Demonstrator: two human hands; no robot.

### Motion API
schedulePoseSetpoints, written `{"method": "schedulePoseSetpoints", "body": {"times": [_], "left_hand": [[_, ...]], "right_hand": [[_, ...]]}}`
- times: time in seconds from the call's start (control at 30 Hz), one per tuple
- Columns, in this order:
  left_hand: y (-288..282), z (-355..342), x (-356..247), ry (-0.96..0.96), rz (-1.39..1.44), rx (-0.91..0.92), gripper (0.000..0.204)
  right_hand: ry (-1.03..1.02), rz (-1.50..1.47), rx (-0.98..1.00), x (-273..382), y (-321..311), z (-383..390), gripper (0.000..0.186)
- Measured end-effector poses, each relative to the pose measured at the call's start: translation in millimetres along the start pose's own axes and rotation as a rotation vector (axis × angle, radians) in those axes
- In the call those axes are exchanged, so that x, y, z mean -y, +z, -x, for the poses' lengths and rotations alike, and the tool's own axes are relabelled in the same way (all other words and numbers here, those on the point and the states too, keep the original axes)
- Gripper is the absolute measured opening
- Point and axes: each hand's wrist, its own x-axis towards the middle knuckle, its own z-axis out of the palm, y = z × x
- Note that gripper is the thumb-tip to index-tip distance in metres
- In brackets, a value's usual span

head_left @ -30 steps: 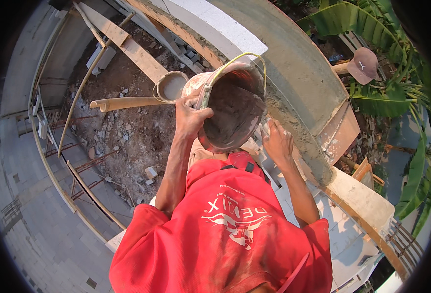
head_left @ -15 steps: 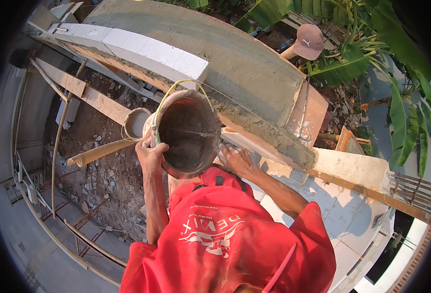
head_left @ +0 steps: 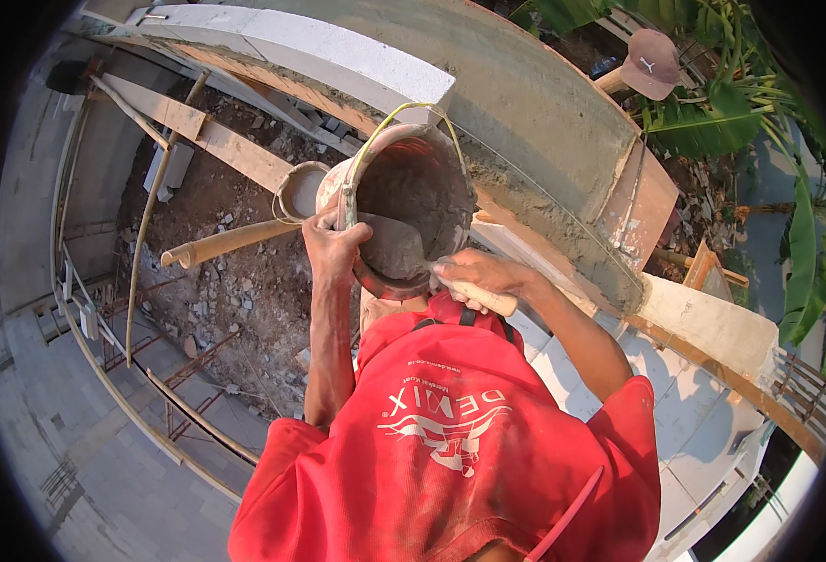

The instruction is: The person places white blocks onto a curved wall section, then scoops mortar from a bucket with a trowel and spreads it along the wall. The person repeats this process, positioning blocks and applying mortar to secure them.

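Observation:
A mortar-smeared bucket (head_left: 336, 185) with a yellowish handle tilts toward me, and wet grey mortar coats its inside. My left hand (head_left: 331, 245) is closed on its left rim, thumb over the edge. At the bucket's near right side, my right hand (head_left: 490, 273) is wrapped round a trowel (head_left: 493, 299) by its wooden handle. The trowel's flat blade reaches into the bucket's mouth. Just beyond the bucket stands a row of white blocks (head_left: 347, 61) on the wall, its near end behind the bucket's handle.
Grey mortar covers the broad ledge (head_left: 535, 103), with a string line (head_left: 549, 208) along its edge. A smaller bucket (head_left: 287, 201) sits by a plank (head_left: 235, 155) and a bamboo pole (head_left: 230, 242). Rubble lies below. A cap (head_left: 650, 64) tops a post; rebar (head_left: 806, 393) juts out at right.
The trowel's blade and handle have come into sight, with the blade now inside the bucket. My right hand has turned at the bucket's near side. The whole view has shifted.

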Motion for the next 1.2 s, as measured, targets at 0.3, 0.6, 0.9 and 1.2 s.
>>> {"method": "schedulePoseSetpoints", "body": {"times": [0.3, 0.6, 0.9, 1.2], "left_hand": [[1.0, 4.0, 10.1, -0.043, 0.104, -0.092, 0.010], [2.4, -1.6, 9.2, -0.091, 0.059, -0.090, 0.009], [5.7, -8.8, 31.9, -0.063, 0.117, -0.122, 0.016], [-15.3, 7.7, 56.1, -0.179, 0.101, -0.194, 0.044]], "right_hand": [[-0.136, 1.132, -0.511, -18.8, -28.9, -21.8, 0.048], [-0.058, 1.112, -0.497, -24.3, -11.5, -22.1, 0.054], [-0.178, 0.772, -0.149, -55.4, -36.6, -58.5, 0.045], [-0.028, -0.094, 0.149, -63.3, -52.8, -18.2, 0.036]]}}
